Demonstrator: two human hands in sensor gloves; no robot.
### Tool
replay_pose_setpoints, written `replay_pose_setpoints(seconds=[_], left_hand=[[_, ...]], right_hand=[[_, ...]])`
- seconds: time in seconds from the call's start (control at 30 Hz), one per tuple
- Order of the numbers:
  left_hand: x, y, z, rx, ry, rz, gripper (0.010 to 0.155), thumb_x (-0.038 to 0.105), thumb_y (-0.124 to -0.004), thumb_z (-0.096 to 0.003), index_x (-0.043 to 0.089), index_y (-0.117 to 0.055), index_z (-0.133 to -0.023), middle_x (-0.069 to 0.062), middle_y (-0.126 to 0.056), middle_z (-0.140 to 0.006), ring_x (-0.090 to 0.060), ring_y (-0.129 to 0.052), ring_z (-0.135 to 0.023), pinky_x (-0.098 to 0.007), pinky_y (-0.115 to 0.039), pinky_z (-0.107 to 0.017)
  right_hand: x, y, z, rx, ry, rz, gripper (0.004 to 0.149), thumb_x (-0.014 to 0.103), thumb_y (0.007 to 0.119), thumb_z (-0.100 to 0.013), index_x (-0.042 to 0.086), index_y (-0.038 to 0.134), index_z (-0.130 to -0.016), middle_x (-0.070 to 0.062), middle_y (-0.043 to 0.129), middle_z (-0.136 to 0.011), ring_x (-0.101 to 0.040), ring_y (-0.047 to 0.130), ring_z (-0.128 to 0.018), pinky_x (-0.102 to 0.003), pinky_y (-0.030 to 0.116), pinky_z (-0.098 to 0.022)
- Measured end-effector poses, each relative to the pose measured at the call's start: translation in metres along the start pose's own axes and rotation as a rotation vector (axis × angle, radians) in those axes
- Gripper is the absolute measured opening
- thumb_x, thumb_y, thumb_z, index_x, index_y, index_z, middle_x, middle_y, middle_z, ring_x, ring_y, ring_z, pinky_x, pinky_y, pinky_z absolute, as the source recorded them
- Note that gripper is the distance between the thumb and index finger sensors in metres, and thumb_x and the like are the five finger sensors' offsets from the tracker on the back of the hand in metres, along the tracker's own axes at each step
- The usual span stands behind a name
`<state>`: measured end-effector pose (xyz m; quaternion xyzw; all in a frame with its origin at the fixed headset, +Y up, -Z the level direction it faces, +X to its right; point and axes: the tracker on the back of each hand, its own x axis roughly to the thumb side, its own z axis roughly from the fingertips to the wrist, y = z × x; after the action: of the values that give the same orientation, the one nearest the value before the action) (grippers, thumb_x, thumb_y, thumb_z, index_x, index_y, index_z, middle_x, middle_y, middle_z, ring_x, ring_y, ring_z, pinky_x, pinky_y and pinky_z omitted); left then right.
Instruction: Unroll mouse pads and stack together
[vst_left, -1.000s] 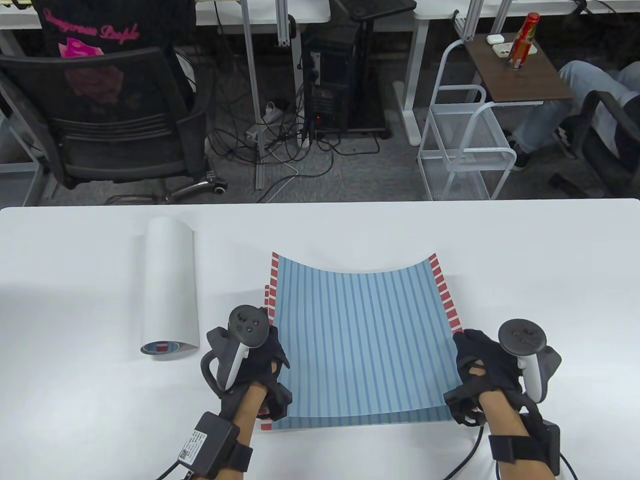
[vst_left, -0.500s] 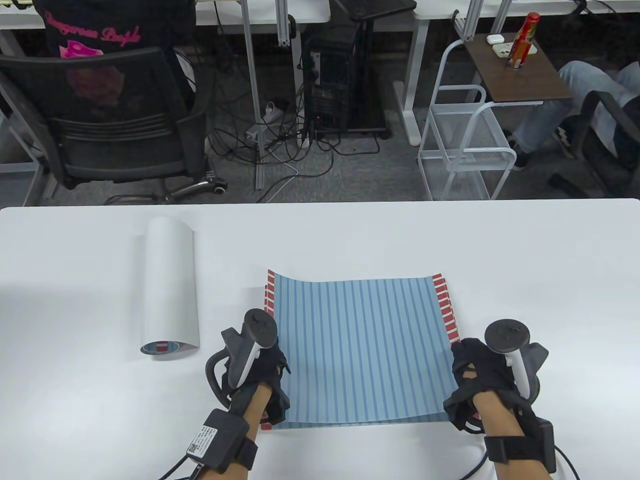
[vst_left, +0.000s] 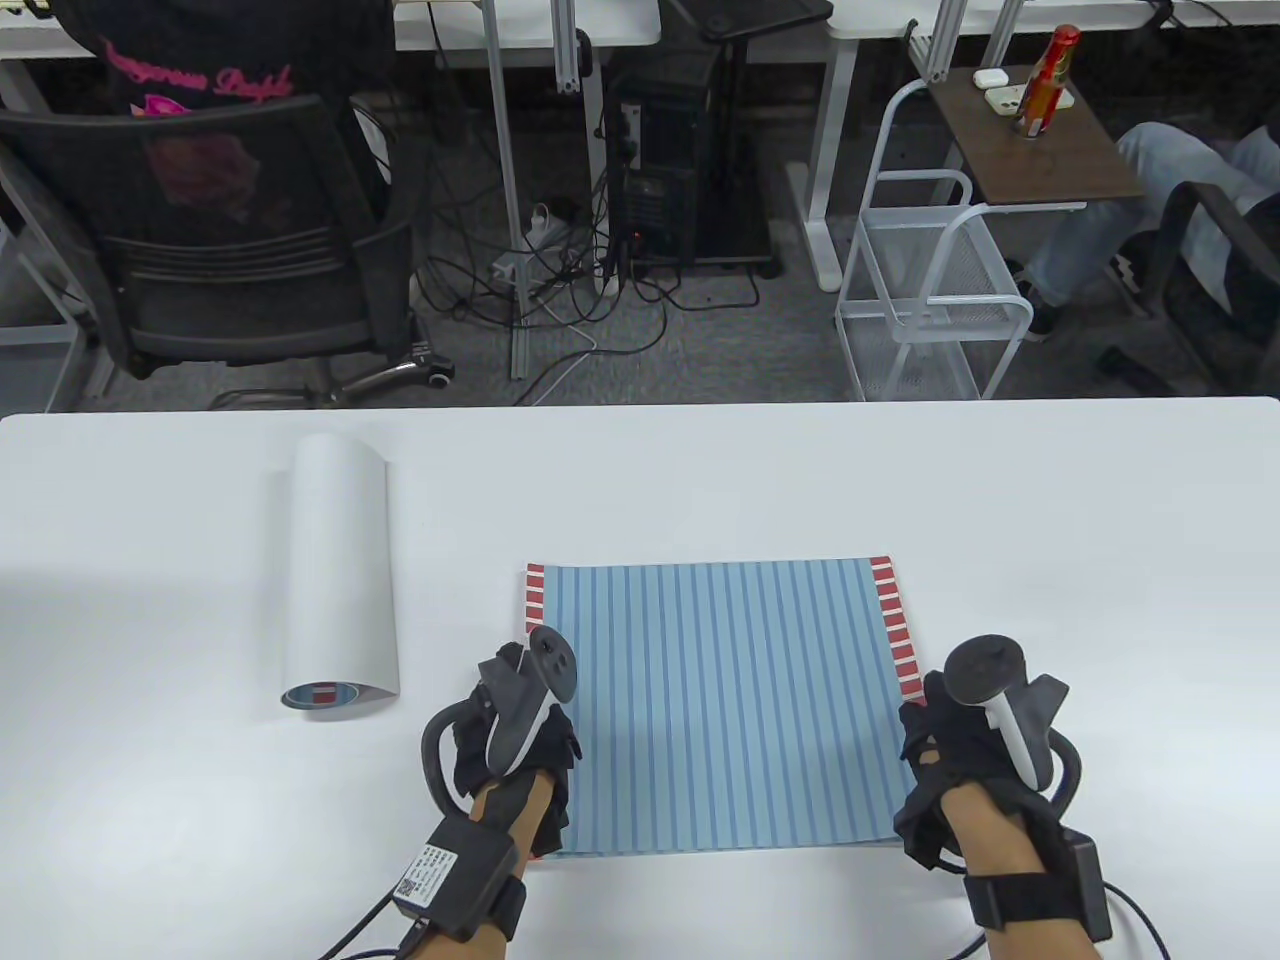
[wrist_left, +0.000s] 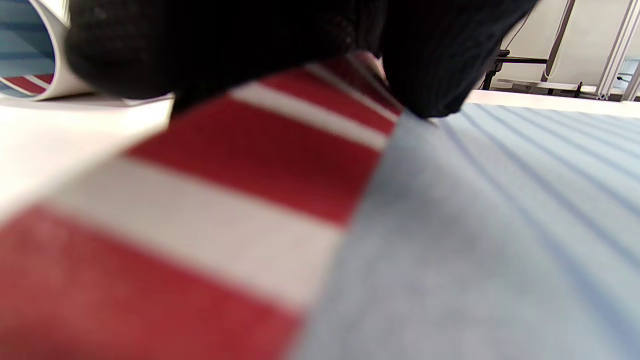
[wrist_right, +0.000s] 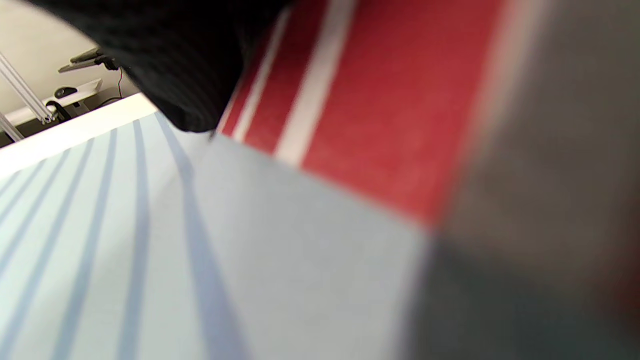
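- White table (vst_left: 1050, 520) fills the near half of the table view, with an office floor, a black mesh chair (vst_left: 230, 230) and a white wire cart (vst_left: 930, 290) behind it.
- A flat blue-striped mouse pad with red-and-white checked side borders (vst_left: 720, 700) lies at the table's near centre, atop another pad whose edge peeks out below.
- A second mouse pad, still rolled with its white back outward (vst_left: 338, 575), lies well apart on the left.
- The left hand (vst_left: 515, 745) presses the left border; the right hand (vst_left: 960, 745) presses the right border; whether either grip pinches the edge cannot be told.
- A second ago the pad's far edge curled upward; now it lies flat.
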<state>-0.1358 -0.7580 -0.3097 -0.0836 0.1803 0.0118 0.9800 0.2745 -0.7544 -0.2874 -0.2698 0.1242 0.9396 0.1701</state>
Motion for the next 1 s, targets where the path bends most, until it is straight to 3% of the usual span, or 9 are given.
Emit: replay_pose_setpoints(seconds=[0.1, 0.17, 0.23, 0.3, 0.43, 0.57, 0.67, 0.73, 1.0], left_hand=[[0.006, -0.003, 0.003, 0.036, -0.029, -0.076, 0.072, 0.049, -0.090, -0.0376, 0.025, -0.068, -0.102, 0.001, -0.100, -0.072, -0.030, -0.104, -0.054, -0.039, -0.089, -0.040], [0.012, -0.002, 0.006, 0.047, -0.066, -0.125, 0.074, 0.049, -0.090, -0.0374, 0.028, -0.066, -0.104, -0.001, -0.089, -0.093, -0.037, -0.096, -0.075, -0.046, -0.084, -0.052], [0.018, -0.003, 0.008, -0.010, -0.194, -0.154, 0.073, 0.053, -0.085, -0.0391, 0.032, -0.062, -0.106, -0.003, -0.063, -0.113, -0.040, -0.072, -0.101, -0.052, -0.073, -0.067], [0.023, -0.007, 0.010, -0.056, -0.271, -0.153, 0.075, 0.059, -0.076, -0.0400, 0.032, -0.057, -0.108, -0.005, -0.050, -0.118, -0.038, -0.058, -0.109, -0.055, -0.064, -0.074], [0.027, -0.021, 0.011, -0.268, -0.350, -0.123, 0.083, 0.065, -0.066, -0.0397, 0.029, -0.042, -0.111, -0.010, -0.036, -0.120, -0.040, -0.045, -0.112, -0.057, -0.053, -0.078], [0.026, -0.021, 0.012, -0.233, -0.378, -0.153, 0.084, 0.066, -0.065, -0.0386, 0.029, -0.043, -0.111, -0.011, -0.037, -0.120, -0.042, -0.049, -0.111, -0.057, -0.055, -0.077], [0.024, -0.022, 0.012, -0.211, -0.379, -0.147, 0.083, 0.067, -0.065, -0.0379, 0.031, -0.044, -0.110, -0.010, -0.039, -0.119, -0.041, -0.051, -0.111, -0.056, -0.057, -0.077], [0.024, -0.022, 0.013, -0.199, -0.380, -0.155, 0.083, 0.068, -0.064, -0.0377, 0.031, -0.045, -0.110, -0.009, -0.040, -0.119, -0.041, -0.054, -0.110, -0.056, -0.058, -0.076], [0.024, -0.020, 0.014, -0.161, -0.377, -0.176, 0.083, 0.069, -0.064, -0.0366, 0.033, -0.048, -0.109, -0.008, -0.045, -0.119, -0.040, -0.061, -0.108, -0.056, -0.062, -0.075]], right_hand=[[0.004, 0.002, 0.000, -0.011, -0.019, 0.051, 0.060, 0.034, 0.090, -0.040, 0.033, 0.063, -0.093, -0.009, 0.097, -0.055, -0.029, 0.095, -0.028, -0.043, 0.080, -0.021], [0.007, 0.004, 0.000, -0.015, -0.036, 0.087, 0.060, 0.033, 0.090, -0.039, 0.035, 0.063, -0.093, -0.009, 0.096, -0.058, -0.029, 0.095, -0.031, -0.043, 0.080, -0.023], [0.011, 0.006, 0.000, -0.012, -0.045, 0.124, 0.059, 0.032, 0.090, -0.040, 0.038, 0.064, -0.092, -0.009, 0.093, -0.062, -0.030, 0.093, -0.036, -0.044, 0.079, -0.027], [0.013, 0.008, 0.000, 0.001, -0.042, 0.154, 0.058, 0.031, 0.089, -0.040, 0.039, 0.064, -0.092, -0.009, 0.091, -0.066, -0.030, 0.092, -0.040, -0.045, 0.078, -0.030], [0.019, 0.014, 0.000, 0.026, -0.040, 0.230, 0.056, 0.033, 0.086, -0.041, 0.039, 0.064, -0.093, -0.009, 0.084, -0.072, -0.031, 0.087, -0.050, -0.047, 0.075, -0.037], [0.024, 0.014, -0.004, 0.037, -0.028, 0.247, 0.055, 0.040, 0.084, -0.040, 0.037, 0.067, -0.093, -0.013, 0.072, -0.087, -0.036, 0.077, -0.069, -0.052, 0.067, -0.051], [0.029, 0.015, -0.013, 0.149, -0.043, 0.255, 0.063, 0.043, 0.083, -0.039, 0.037, 0.057, -0.097, -0.006, 0.043, -0.108, -0.037, 0.050, -0.090, -0.051, 0.054, -0.063], [0.030, 0.017, -0.015, 0.187, -0.070, 0.243, 0.067, 0.043, 0.083, -0.039, 0.034, 0.052, -0.098, 0.002, 0.029, -0.111, -0.034, 0.040, -0.093, -0.050, 0.049, -0.066], [0.020, 0.020, 0.003, 0.250, -0.190, 0.310, 0.072, 0.042, 0.086, -0.036, 0.029, 0.051, -0.098, 0.004, 0.029, -0.111, -0.033, 0.043, -0.091, -0.049, 0.051, -0.064]])
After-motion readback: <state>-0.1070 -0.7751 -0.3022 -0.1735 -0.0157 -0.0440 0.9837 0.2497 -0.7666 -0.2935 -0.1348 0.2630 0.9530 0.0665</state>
